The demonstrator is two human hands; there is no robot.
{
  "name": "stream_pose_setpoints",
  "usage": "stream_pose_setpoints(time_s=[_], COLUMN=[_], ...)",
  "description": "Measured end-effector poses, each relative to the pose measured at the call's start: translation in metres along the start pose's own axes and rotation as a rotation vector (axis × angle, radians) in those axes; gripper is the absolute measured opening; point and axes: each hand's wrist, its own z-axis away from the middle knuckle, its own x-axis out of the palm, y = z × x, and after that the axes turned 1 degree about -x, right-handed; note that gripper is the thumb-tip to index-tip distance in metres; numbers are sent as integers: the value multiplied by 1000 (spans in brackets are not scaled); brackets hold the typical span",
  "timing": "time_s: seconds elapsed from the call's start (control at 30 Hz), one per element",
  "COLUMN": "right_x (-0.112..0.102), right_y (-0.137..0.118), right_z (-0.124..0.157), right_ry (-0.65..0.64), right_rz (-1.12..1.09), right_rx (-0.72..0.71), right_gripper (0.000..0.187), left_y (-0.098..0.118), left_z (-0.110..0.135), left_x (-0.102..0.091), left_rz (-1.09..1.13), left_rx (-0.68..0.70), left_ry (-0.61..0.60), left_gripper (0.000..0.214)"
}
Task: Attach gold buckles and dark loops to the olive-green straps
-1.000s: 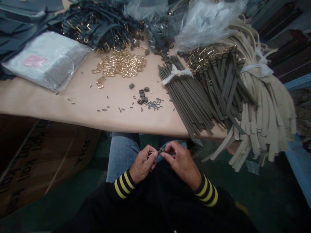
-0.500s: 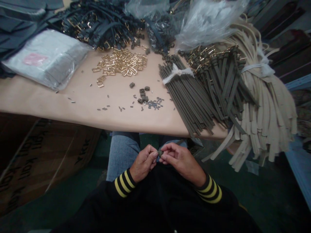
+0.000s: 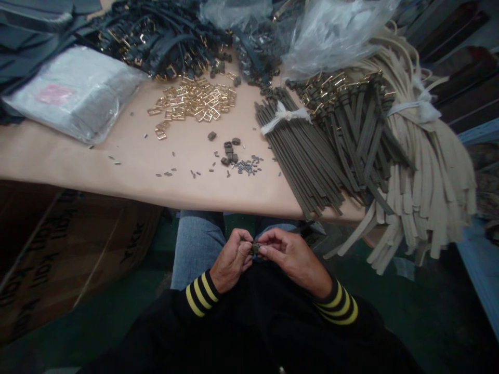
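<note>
Left hand (image 3: 233, 261), right hand (image 3: 295, 259) both pinching small olive piece (image 3: 255, 249), short of surface's (image 3: 218, 192) near edge. Judged best: light, opposed pinches, wrists steady; piece tiny, slip likely drops it.

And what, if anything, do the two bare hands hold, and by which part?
The left hand and right hand pinch a small blocky dark-olive piece from opposite sides; the exact edges are too small to tell.

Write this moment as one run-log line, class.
left hand + right hand | holding small dark piece between them | gold buckles on table
</note>
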Motion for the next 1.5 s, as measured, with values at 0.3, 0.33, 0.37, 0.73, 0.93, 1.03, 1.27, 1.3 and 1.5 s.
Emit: stream_pose_setpoints(time_s=[0.3, 0.33, 0.37, 0.73, 0.93, 1.03, 1.27, 1.3, 1.5], right_x=[-4, -4, -4, -4, -23, -21, -13, -14, -18], right_y=[6, 6, 6, 2, -10, -10, -5, -5, -7], right_z=[-4, -4, -5, -2, -7, -12, -12, -12, -12], right_ry=[-117, -119, -118, -94, -74, -226, -262, -268, -313], right_rz=[-114, -125, -127, 133, 620, 725, 655, 641, 504], right_rx=[68, 65, 60, -55, -519, -485, -315, -302, -216], right_gripper=[15, 16, 17, 8, 33, 32, 11, 11, 13], left_y=[4, 5, 6, 10, 11, 11, 11, 12, 14], left_z=[3, 2, 2, 2, 1, 2, 1, 0, -2], left_x=[-2, -2, -2, -1, -5, -6, -5, -5, -6], left_rz=[-488, -511, -527, -612, -559, -536, -474, -473, -477], left_rx=[90, 100, 108, 92, 73, 63, 40, 37, 15], left_ry=[-60, -46, -30, 114, 20, 30, 81, 89, 79], left_gripper=[22, 19, 17, 9, 13, 12, 13, 13, 13])
